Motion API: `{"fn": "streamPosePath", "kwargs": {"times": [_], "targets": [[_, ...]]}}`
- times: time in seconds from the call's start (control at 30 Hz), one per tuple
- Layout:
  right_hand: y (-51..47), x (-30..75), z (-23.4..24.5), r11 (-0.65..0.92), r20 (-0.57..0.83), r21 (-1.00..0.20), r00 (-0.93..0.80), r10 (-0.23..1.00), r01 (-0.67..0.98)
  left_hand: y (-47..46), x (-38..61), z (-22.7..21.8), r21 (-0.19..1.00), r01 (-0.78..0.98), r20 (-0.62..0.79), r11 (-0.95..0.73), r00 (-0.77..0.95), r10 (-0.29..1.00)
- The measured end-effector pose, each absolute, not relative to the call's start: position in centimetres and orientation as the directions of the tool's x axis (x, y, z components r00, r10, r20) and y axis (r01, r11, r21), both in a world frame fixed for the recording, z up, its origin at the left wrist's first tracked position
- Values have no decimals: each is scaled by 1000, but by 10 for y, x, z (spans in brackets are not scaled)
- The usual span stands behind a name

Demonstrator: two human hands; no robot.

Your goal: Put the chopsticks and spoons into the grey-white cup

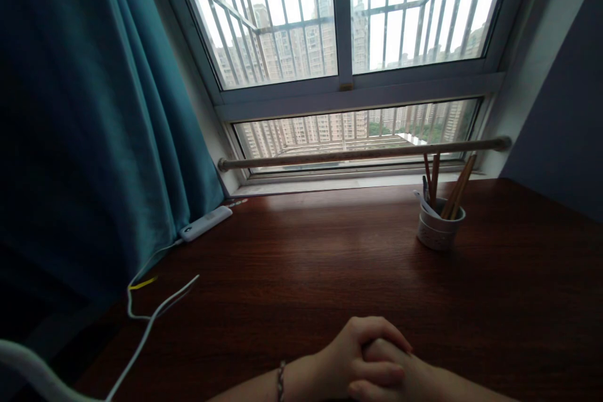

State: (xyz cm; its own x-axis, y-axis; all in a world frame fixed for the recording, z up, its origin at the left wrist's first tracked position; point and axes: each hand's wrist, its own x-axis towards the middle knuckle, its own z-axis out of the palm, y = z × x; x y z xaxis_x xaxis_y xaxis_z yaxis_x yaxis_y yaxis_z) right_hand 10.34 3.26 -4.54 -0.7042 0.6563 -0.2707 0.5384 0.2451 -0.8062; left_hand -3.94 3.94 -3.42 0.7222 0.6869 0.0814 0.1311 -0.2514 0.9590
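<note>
At the bottom of the head view, my left hand and my right hand are clasped together over the dark reddish-brown wooden desk. Their fingers are wrapped round each other, and I see no object between them. A braided bracelet circles my left wrist. The palms are hidden. Beyond my right hand, toward the back right, stands a white cup holding chopsticks, a white spoon and other thin sticks.
Along the desk's left edge lies a white power strip with a cord. A white cable and a yellow strip are nearer. A teal curtain hangs at left. A rail crosses the barred window behind the desk.
</note>
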Motion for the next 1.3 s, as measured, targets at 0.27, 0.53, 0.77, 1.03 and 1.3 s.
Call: {"fn": "streamPosePath", "kwargs": {"times": [0.27,0.53,0.77,1.03,1.3], "targets": [[32,102,-32,205,-330,-788,-679,656,581,41,-41,-38,964,140,58,-227,719,692],[32,101,-37,231,-320,-796,-712,624,560,40,-40,-37,961,129,79,-243,716,693],[32,100,-38,255,-256,-811,-712,654,526,40,-41,-36,962,136,69,-237,718,693],[34,101,-43,217,-306,-805,-700,645,552,39,-40,-34,958,137,79,-250,715,695],[32,103,-39,212,-295,-815,-702,648,539,41,-40,-37,956,133,89,-260,717,692]]}}
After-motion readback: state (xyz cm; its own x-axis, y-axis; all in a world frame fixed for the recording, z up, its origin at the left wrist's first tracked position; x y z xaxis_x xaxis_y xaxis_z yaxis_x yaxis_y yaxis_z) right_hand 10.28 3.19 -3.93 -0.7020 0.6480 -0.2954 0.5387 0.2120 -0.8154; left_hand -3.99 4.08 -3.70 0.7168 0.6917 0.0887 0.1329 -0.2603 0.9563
